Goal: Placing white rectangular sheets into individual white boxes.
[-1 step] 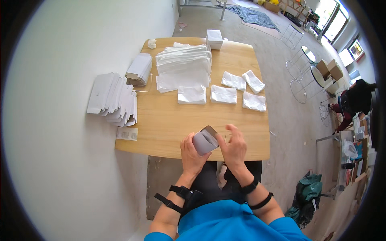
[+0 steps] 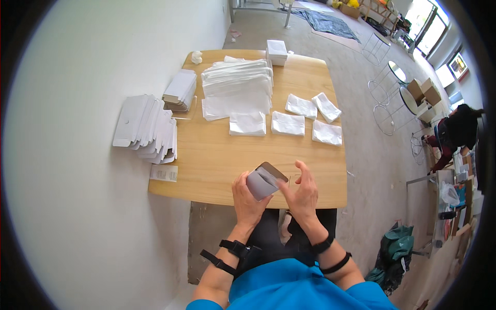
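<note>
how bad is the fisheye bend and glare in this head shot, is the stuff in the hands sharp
Head view: strong fisheye, the light wooden table edges bow and a black rim rings the frame; bright windows top right wash out; the small grey folded carton between left hand and right hand is reasonably sharp, evenly lit.

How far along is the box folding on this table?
Done: one closed white box sits at the far edge. In hand: the left hand holds a small box while the right hand works its flap. Left: the fanned flat blanks, a second stack, and loose white pouches.
</note>
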The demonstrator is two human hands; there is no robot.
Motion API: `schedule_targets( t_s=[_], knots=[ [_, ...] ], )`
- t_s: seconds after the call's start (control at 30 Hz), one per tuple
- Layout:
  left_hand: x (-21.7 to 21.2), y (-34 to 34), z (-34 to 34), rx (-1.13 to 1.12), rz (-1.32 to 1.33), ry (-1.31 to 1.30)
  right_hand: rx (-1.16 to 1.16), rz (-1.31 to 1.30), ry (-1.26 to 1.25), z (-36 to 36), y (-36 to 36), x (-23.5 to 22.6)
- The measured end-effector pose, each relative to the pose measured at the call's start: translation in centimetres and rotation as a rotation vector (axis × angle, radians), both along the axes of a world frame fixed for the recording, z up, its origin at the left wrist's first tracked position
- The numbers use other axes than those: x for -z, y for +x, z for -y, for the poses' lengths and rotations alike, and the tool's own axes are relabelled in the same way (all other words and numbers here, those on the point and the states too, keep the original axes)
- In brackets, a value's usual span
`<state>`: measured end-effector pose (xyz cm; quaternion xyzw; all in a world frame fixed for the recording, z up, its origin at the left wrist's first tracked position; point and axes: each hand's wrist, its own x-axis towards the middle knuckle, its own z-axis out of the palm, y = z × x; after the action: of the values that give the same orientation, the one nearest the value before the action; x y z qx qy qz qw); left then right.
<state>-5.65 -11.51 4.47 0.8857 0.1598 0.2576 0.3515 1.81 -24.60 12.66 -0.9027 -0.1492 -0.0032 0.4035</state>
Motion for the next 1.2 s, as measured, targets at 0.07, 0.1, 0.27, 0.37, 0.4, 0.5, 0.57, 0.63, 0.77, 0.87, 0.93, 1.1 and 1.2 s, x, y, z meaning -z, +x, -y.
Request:
schedule_targets(
  t_s=[0.07, 0.1, 0.27, 0.37, 0.4, 0.5, 0.57, 0.63, 0.77, 0.87, 0.93, 1.1, 1.2],
  knots=[
    [-0.9, 0.6, 1.3, -0.069, 0.104, -0.082, -0.099, -0.047, 0.107, 0.9, -1.0, 2.2],
    [-1.2, 0.8, 1.8, -0.098, 0.117, -0.095, -0.193, -0.104, 0.211, 1.0, -1.4, 3.1],
    [-1.8, -0.8, 0.9, 0.062, 0.030, -0.178, -0.221, -0.219, 0.295, 1.7, 0.7, 5.4],
    [-1.7, -1.3, -1.4, 0.151, -0.013, -0.120, -0.334, -0.095, 0.247, 2.1, 2.3, 6.1],
    [-2.2, -1.0, -1.6, 0.130, -0.005, -0.126, -0.368, -0.126, 0.178, 2.1, 2.5, 6.1],
    [-1.5, -1.1, -2.2, 0.239, -0.051, -0.163, -0.377, -0.027, 0.220, 2.0, 1.8, 7.8],
    [-1.5, -0.9, -2.3, 0.234, -0.047, -0.188, -0.368, -0.078, 0.238, 2.0, 2.0, 8.1],
    [-1.6, -0.8, -2.4, 0.231, -0.045, -0.214, -0.357, -0.130, 0.254, 1.9, 2.0, 7.7],
    [-1.9, -0.9, -3.0, 0.304, -0.028, -0.327, -0.405, -0.171, 0.271, 2.4, 2.1, 6.7],
    [-3.6, -1.9, -3.4, 0.364, -0.163, -0.521, -0.493, -0.326, 0.244, 4.7, 2.0, 4.8],
    [-5.9, -3.3, -2.9, 0.389, -0.298, -0.616, -0.545, -0.438, 0.211, 5.8, 0.8, 2.5],
    [-7.9, -8.5, 0.9, 0.299, -0.014, -0.874, -0.339, -0.436, 0.441, 9.0, -5.5, -1.6],
    [-8.1, -10.0, 2.1, 0.374, 0.005, -0.749, -0.393, -0.318, 0.468, 10.7, -7.3, -1.4]
  ],
)
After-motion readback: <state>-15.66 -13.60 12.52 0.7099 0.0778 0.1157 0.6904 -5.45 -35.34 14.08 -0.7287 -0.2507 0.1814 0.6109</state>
